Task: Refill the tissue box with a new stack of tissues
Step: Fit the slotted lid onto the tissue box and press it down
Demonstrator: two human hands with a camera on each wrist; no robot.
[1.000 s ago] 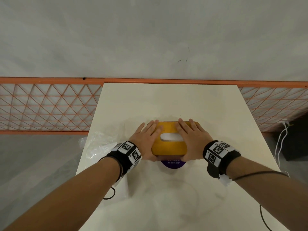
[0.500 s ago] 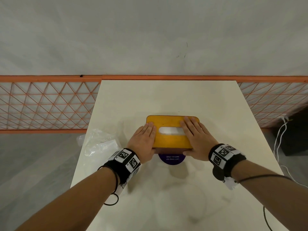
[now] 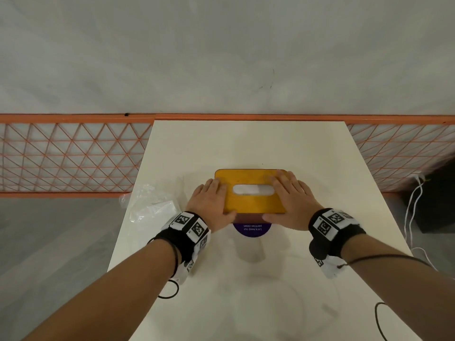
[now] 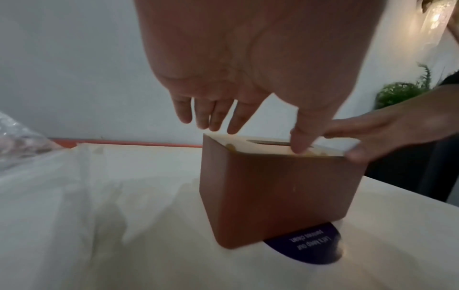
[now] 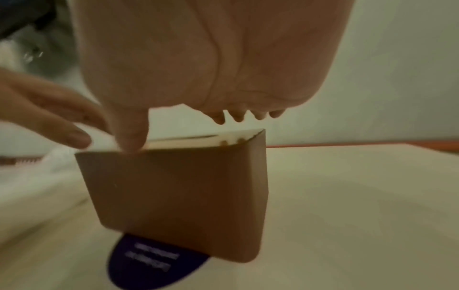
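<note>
A brown tissue box (image 3: 251, 203) with a yellow lid stands mid-table, and white tissue shows in its oval slot (image 3: 253, 189). My left hand (image 3: 211, 200) lies flat over the lid's left end with straight fingers and its thumb at the near edge. My right hand (image 3: 290, 200) lies the same way over the right end. In the left wrist view the left hand's fingers (image 4: 216, 115) sit just over the box (image 4: 273, 192), thumb tip on the lid's rim. In the right wrist view the right thumb touches the near rim of the box (image 5: 178, 196).
A purple round sticker (image 3: 252, 230) peeks out from under the box's near side. A crumpled clear plastic wrapper (image 3: 150, 203) lies at the table's (image 3: 246, 143) left edge. An orange mesh fence (image 3: 73, 156) runs behind. White cables (image 3: 416, 205) and a dark object hang off the right.
Both hands have slid apart toward the lid's ends and back toward its near edge, uncovering the slot and the far part of the lid. The box has stayed put.
</note>
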